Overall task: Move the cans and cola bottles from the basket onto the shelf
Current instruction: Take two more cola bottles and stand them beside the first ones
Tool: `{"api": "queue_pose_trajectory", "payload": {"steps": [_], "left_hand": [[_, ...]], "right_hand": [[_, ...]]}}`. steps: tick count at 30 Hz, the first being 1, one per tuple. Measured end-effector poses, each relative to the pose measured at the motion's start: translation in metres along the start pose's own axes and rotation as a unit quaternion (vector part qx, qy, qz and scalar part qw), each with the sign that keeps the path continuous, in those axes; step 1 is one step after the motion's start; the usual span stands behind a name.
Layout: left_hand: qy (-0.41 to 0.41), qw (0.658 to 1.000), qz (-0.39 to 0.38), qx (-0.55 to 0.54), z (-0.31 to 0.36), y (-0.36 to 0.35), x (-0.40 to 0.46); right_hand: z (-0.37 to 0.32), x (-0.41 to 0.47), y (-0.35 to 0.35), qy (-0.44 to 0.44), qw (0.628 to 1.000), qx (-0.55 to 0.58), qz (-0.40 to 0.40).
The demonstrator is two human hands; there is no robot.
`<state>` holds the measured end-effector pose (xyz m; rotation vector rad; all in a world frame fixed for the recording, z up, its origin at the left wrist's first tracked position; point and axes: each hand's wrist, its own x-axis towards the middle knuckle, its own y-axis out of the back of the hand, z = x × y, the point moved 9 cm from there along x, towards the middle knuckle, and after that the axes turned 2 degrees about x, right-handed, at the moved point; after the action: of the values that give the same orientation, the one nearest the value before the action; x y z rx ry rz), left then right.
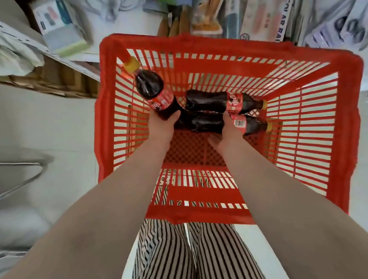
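A red slatted plastic basket stands on the floor below me. My left hand grips the base of a cola bottle with a yellow cap, tilted up toward the basket's far left corner. Two more cola bottles lie on their sides on the basket floor, caps to the right. My right hand is wrapped around the nearer lying bottle at its red label. The farther lying bottle is untouched. I see no cans.
A white shelf runs beyond the basket, crowded with packaged goods and hanging packets. A lower shelf edge juts in at the left. White floor tiles lie left of the basket. My striped trouser legs are below.
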<state>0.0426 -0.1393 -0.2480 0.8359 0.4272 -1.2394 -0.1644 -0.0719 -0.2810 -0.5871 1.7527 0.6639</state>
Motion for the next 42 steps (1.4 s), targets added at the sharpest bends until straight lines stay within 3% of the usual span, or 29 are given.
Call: {"api": "queue_pose_trajectory", "payload": {"steps": [7, 15, 24, 30, 33, 38, 42], "left_hand": [[-0.024, 0.998, -0.007, 0.058, 0.005, 0.007, -0.016], [-0.085, 0.987, -0.072, 0.111, 0.043, 0.044, -0.1], [-0.141, 0.967, -0.21, 0.017, 0.127, 0.084, -0.228], [-0.154, 0.933, -0.32, 0.051, 0.158, 0.081, -0.299], [-0.171, 0.912, -0.367, 0.069, 0.172, 0.066, -0.335], [-0.204, 0.865, -0.446, 0.11, 0.175, 0.031, -0.397], [-0.214, 0.833, -0.489, 0.146, 0.161, 0.003, -0.441]], "right_hand": [[-0.003, -0.007, 0.006, -0.006, 0.998, 0.066, 0.002], [-0.001, -0.114, 0.05, -0.044, 0.994, 0.079, -0.061], [-0.005, -0.304, 0.089, 0.073, 0.968, 0.105, -0.216], [0.015, -0.38, 0.126, 0.151, 0.927, 0.19, -0.287], [0.024, -0.409, 0.155, 0.192, 0.926, 0.202, -0.257], [0.032, -0.427, 0.228, 0.273, 0.938, 0.169, -0.129], [0.049, -0.438, 0.277, 0.263, 0.925, 0.24, -0.134]]}}
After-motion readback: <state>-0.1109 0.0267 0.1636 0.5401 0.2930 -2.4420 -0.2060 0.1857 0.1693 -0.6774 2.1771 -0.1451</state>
